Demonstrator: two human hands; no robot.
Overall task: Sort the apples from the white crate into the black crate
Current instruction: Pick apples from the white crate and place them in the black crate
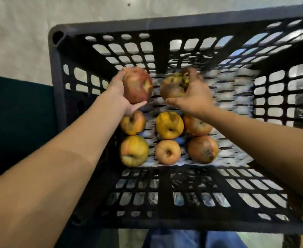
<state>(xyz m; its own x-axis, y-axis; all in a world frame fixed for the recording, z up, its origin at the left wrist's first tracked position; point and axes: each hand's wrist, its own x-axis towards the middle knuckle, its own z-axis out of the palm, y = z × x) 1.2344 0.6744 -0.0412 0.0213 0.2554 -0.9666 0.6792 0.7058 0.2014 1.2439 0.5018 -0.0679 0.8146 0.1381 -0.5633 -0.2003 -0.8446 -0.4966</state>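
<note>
Both my arms reach down into the black crate (57, 72). My left hand (119, 93) grips a red apple (137, 85) with a pale gouge in its side. My right hand (193, 97) holds a brown-yellow bruised apple (172, 87); a second dark fruit seems tucked behind its fingers, blurred. Both held apples hang above the crate floor. Below them several yellow and orange apples lie in two rows, among them a yellow one (169, 124) in the middle and a small pale one (167, 152) near the front. The white crate is out of view.
The crate's perforated walls rise all round the hands. A dark green surface (18, 113) lies left of the crate. A pale floor (21, 33) shows beyond it. My blue trousers (174, 238) show below the near rim.
</note>
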